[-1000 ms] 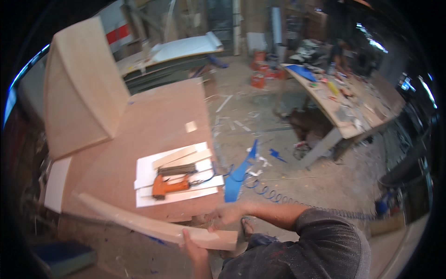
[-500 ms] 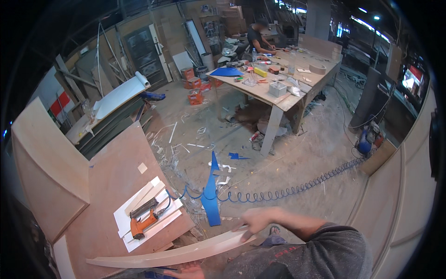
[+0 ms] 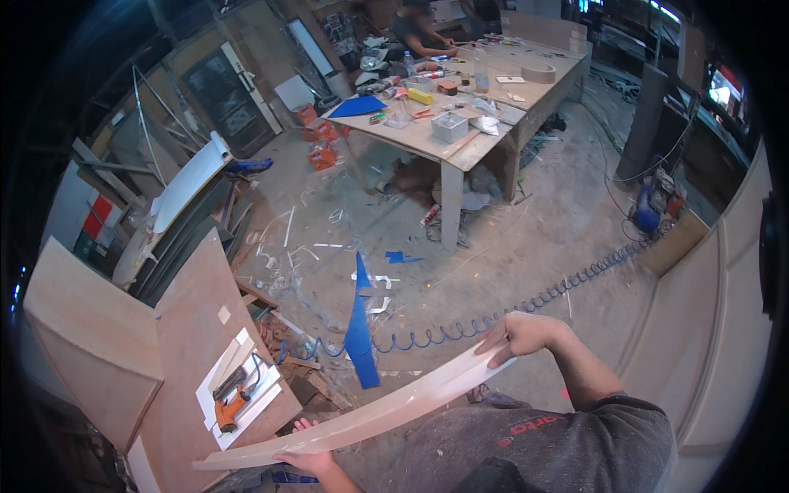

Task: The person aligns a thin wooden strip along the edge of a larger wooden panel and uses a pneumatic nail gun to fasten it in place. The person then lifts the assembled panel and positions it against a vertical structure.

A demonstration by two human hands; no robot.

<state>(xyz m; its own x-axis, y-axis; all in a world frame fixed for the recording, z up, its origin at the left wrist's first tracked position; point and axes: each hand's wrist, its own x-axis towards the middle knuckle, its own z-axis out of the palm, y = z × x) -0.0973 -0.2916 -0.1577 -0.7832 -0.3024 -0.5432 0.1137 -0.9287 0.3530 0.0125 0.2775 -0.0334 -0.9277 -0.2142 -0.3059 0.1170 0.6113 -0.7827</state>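
Note:
A long, curved, pale wooden strip (image 3: 394, 411) slants across the lower middle, from the panel at lower left up to the right. My right hand (image 3: 526, 333) grips its upper right end, fingers bent over the edge. Nearer the other end, my left hand (image 3: 308, 463) holds the strip from below, thumb side on the near face and fingertips showing past the far edge. Beyond the lower left end, an orange nail gun (image 3: 230, 408) lies on white and bare wood strips (image 3: 251, 389) on a brown plywood panel (image 3: 185, 329).
A blue coiled air hose (image 3: 436, 338) runs from the nail gun to a blue compressor (image 3: 649, 215). Blue sheet scrap (image 3: 360, 337) and offcuts litter the floor. A cluttered worktable (image 3: 436, 152) stands ahead, with a person (image 3: 417, 34) behind it. Curved panels (image 3: 90, 345) flank both sides.
The strip's right end has risen and moved right with my right hand. My left hand has come up to the strip and now holds it. The view has shifted.

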